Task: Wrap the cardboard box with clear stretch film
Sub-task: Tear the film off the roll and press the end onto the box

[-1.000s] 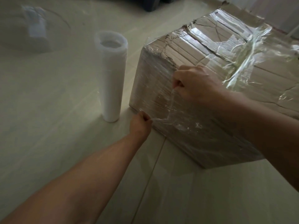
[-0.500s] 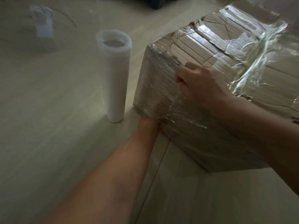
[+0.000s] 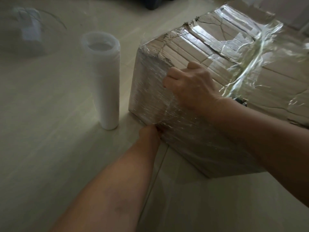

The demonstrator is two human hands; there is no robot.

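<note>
Cardboard box sat on the tiled floor, filling the right half of the view, with its right part cut off by the frame. The top had torn flaps with shiny tape strips. Clear stretch film was wound tight over the left side face, showing fine horizontal wrinkles. A looser twisted band of the film crossed the top toward the far right. On the near face the film looked crinkled and was gathered into a thin strand running down toward the bottom edge.

Right hand was at the upper near-left corner of the box, knuckles up. Its fingers were clenched and pinched the film against the box edge. The forearm came in from the right over the near face. Left hand was low, touching the bottom edge of the box. Its fingers were curled and gripped the bunched end of the film strand; the fingertips were mostly hidden. The left forearm came in from the near left.

Film roll, white, stood upright on the floor just left of the box, apart from it and untouched. A grout line ran nearward from the box bottom. At far left was a blurred pale object, not identifiable. A dark object sat at the far edge, cropped.
</note>
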